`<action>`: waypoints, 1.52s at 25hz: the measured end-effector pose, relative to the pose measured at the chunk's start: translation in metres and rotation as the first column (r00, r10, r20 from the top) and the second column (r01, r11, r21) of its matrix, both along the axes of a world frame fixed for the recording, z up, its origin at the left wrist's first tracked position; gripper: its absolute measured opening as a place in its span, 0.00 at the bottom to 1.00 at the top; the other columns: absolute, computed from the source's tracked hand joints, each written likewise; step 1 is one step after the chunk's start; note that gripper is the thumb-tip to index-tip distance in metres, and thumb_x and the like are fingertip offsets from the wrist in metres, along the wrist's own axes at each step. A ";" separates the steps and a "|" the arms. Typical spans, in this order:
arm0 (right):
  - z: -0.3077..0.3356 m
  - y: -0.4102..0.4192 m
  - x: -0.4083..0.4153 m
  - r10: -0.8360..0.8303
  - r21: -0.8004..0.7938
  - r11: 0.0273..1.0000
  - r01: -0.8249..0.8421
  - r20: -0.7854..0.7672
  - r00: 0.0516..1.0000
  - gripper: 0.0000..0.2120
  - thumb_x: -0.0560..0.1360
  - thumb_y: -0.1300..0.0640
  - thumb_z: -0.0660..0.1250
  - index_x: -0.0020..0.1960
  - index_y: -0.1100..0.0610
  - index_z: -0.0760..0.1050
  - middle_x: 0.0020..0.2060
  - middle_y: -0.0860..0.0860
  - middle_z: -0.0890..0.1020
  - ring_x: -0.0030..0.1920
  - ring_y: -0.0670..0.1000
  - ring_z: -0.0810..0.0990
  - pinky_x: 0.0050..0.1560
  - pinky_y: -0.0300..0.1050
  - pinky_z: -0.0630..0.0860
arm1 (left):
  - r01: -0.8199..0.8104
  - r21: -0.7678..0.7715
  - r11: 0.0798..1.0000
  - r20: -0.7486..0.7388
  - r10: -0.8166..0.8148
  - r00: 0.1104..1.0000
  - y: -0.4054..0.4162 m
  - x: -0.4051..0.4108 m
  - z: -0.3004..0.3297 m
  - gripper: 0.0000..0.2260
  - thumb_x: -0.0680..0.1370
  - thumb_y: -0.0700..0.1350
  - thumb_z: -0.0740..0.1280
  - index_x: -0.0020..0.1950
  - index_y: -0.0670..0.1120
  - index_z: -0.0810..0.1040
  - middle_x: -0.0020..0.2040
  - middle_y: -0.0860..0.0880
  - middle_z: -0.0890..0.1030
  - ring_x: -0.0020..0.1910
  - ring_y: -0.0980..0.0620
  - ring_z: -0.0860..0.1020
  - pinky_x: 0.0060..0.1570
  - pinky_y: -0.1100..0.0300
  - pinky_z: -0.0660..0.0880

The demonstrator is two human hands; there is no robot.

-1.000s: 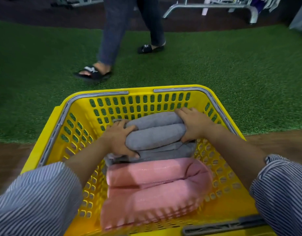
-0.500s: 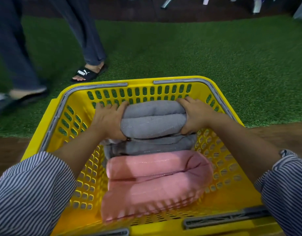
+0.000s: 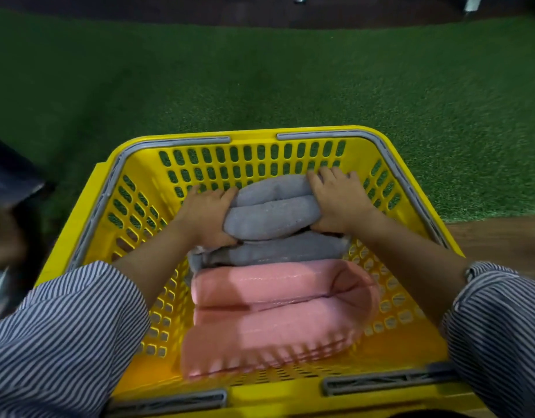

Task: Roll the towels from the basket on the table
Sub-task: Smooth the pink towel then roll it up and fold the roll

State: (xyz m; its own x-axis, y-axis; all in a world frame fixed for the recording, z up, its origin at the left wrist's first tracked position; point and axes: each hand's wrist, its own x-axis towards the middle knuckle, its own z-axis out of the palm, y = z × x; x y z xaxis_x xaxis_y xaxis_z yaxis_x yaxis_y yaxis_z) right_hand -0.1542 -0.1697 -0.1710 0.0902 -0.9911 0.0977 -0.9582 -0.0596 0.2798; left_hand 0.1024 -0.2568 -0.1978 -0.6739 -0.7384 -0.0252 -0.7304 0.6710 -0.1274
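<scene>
A yellow slotted plastic basket (image 3: 254, 158) with grey handles sits in front of me on a wooden table. Inside, at the far end, a folded grey towel (image 3: 272, 215) lies on top of another grey towel (image 3: 278, 251). My left hand (image 3: 204, 217) grips the top grey towel's left end and my right hand (image 3: 338, 200) grips its right end. A thick folded pink towel (image 3: 275, 312) fills the near half of the basket.
Green artificial turf (image 3: 290, 86) covers the floor beyond the table. A strip of wooden table top (image 3: 495, 245) shows right of the basket. A blurred dark shape, part of another person (image 3: 9, 188), is at the left edge.
Both hands have closed tighter round the top grey towel's ends and it sits a little higher. The other person has walked off to the left, almost out of view.
</scene>
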 end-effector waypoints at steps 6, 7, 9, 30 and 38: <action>0.000 -0.002 -0.008 -0.061 0.197 0.979 0.061 -0.007 0.998 0.54 0.57 0.33 0.70 0.74 0.53 0.51 0.66 0.58 0.64 0.64 0.60 0.65 0.53 0.59 0.70 | -0.094 0.217 0.972 -0.005 0.098 0.995 0.003 -0.001 -0.009 0.55 0.52 0.73 0.65 0.74 0.51 0.56 0.64 0.47 0.72 0.61 0.43 0.72 0.61 0.44 0.68; 0.005 -0.004 -0.011 -0.094 0.270 0.959 0.081 0.039 0.995 0.56 0.57 0.34 0.72 0.75 0.51 0.47 0.69 0.57 0.60 0.67 0.61 0.61 0.56 0.60 0.69 | -0.118 0.329 0.937 -0.059 0.145 0.988 0.001 0.000 -0.005 0.56 0.49 0.75 0.65 0.73 0.54 0.55 0.66 0.49 0.72 0.63 0.44 0.71 0.62 0.44 0.67; 0.012 -0.006 -0.015 -0.130 0.348 0.933 0.088 0.098 0.987 0.56 0.58 0.38 0.74 0.75 0.46 0.43 0.70 0.55 0.58 0.68 0.61 0.59 0.59 0.59 0.69 | -0.137 0.413 0.900 -0.119 0.203 0.972 -0.001 0.004 0.001 0.56 0.48 0.78 0.66 0.72 0.58 0.55 0.68 0.51 0.71 0.65 0.44 0.71 0.65 0.42 0.64; 0.020 0.003 -0.023 -0.053 0.392 0.914 -0.103 0.368 0.928 0.31 0.52 0.40 0.68 0.54 0.47 0.79 0.72 0.52 0.56 0.72 0.56 0.53 0.71 0.63 0.39 | 0.101 -0.007 0.995 0.192 -0.098 0.976 0.008 0.022 -0.001 0.40 0.61 0.64 0.71 0.71 0.60 0.62 0.72 0.41 0.61 0.67 0.40 0.66 0.62 0.42 0.61; 0.001 0.007 -0.016 0.101 0.233 0.962 -0.143 0.180 0.978 0.40 0.53 0.32 0.56 0.61 0.48 0.73 0.73 0.56 0.57 0.73 0.58 0.53 0.71 0.63 0.43 | 0.046 -0.180 0.982 0.130 -0.023 0.991 0.014 0.017 -0.019 0.30 0.63 0.64 0.65 0.63 0.55 0.69 0.67 0.37 0.66 0.60 0.37 0.69 0.56 0.41 0.65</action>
State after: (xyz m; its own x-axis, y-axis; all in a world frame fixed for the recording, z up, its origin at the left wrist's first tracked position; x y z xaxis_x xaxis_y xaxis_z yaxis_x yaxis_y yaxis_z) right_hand -0.1699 -0.1624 -0.1696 0.2150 -0.9690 -0.1216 -0.9709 -0.2255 0.0807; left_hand 0.1194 -0.2426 -0.2171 -0.6991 -0.7147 0.0212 -0.6772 0.6524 -0.3402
